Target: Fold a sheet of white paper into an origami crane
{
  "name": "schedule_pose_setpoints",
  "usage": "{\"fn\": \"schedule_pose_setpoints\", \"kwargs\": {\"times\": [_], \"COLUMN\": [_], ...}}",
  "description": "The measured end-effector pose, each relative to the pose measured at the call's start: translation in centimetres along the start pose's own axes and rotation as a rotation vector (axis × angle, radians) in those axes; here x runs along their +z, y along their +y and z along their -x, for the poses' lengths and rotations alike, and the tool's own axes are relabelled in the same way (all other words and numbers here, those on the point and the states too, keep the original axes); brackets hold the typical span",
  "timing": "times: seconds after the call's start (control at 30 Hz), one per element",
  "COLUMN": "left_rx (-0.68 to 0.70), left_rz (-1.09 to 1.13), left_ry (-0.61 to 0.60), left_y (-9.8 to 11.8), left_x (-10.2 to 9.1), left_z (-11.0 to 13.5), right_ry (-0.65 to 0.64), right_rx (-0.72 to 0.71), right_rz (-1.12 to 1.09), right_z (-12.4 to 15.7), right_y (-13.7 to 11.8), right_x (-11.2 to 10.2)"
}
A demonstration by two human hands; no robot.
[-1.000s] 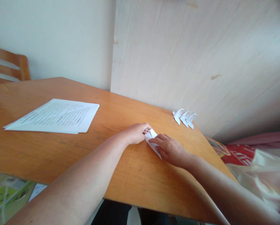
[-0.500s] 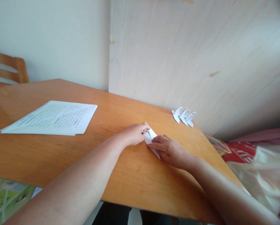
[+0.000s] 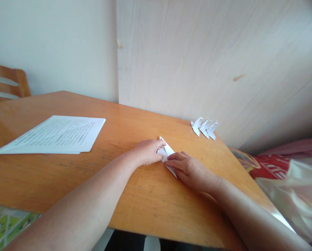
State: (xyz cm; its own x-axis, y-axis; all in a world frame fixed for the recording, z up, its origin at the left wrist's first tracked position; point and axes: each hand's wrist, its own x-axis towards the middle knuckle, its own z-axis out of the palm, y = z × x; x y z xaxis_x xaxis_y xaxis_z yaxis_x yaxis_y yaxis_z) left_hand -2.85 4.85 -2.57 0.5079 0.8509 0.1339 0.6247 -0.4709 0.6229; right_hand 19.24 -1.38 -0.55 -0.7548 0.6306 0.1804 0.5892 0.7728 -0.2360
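Observation:
A small folded piece of white paper (image 3: 168, 149) lies slantwise on the wooden table, narrow and pointed at both ends. My left hand (image 3: 148, 152) comes from the left, with its curled fingers and thumb closed on a flap at the upper part of the paper. From the right, my right hand (image 3: 191, 170) rests on the lower part, its fingers stretched out and pressed against the paper; they hide some of it. Farther back, near the wall, several folded white paper pieces (image 3: 204, 128) stand in a row.
A stack of printed sheets (image 3: 54, 134) lies on the left of the table (image 3: 135, 195). A pale wooden board (image 3: 171, 62) stands along the back. A chair (image 3: 21, 82) is at the far left. Red and clear plastic bags (image 3: 273, 167) sit beyond the right edge.
My left hand has shifted slightly along the paper, and more of the flap shows between thumb and fingers. The right hand stays almost in place. The view has moved a little.

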Motion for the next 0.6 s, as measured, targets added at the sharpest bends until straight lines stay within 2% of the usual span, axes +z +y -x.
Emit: {"fn": "schedule_pose_setpoints", "kwargs": {"times": [0.23,0.4,0.6], "left_rx": [-0.015,-0.007,-0.007], "left_rz": [-0.202,-0.222,-0.252], "left_ry": [0.042,0.033,0.028], "left_y": [1.0,1.3,1.3], "left_x": [-0.4,-0.5,-0.4], "left_z": [0.3,0.3,0.4], "right_ry": [-0.032,-0.034,0.010], "right_rx": [-0.025,-0.045,0.030], "right_rz": [-0.066,-0.127,-0.120], "right_z": [0.2,0.5,0.5], "right_y": [-0.2,0.0,0.1], "right_x": [-0.8,-0.8,-0.4]}}
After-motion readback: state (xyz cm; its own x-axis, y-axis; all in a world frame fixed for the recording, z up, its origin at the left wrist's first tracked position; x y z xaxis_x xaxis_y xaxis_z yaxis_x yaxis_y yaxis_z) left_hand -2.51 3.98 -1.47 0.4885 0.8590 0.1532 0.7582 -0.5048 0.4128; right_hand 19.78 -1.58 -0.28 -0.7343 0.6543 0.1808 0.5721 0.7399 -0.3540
